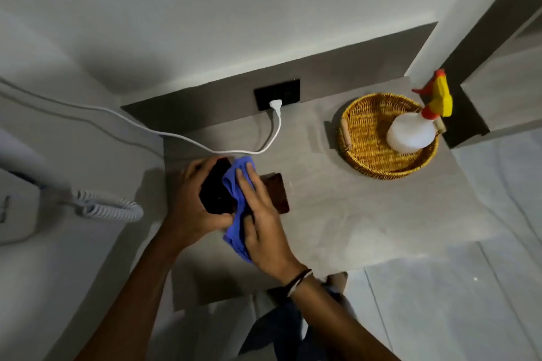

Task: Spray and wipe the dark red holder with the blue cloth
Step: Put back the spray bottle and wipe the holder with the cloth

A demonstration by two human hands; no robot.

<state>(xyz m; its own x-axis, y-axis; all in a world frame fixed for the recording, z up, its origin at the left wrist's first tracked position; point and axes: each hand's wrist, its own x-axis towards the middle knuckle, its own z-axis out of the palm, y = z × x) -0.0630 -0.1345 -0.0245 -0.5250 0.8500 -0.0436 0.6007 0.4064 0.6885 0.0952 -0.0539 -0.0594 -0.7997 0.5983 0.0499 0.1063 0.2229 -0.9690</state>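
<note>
Left fingers (196, 168) tight around dark red holder (215, 190); right fingers (249, 177) flat on blue cloth (234, 184).

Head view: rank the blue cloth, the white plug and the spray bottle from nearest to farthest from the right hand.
1. The blue cloth, directly under the right hand, pressed against the dark red holder.
2. The white plug, in the wall socket behind the hand.
3. The spray bottle, standing in the wicker basket, far right.

Dark red holder (215, 189), near-black in shadow, tilted, blue cloth (232, 184) crumpled against its 3 o'clock side, trailing toward 6 o'clock
</note>
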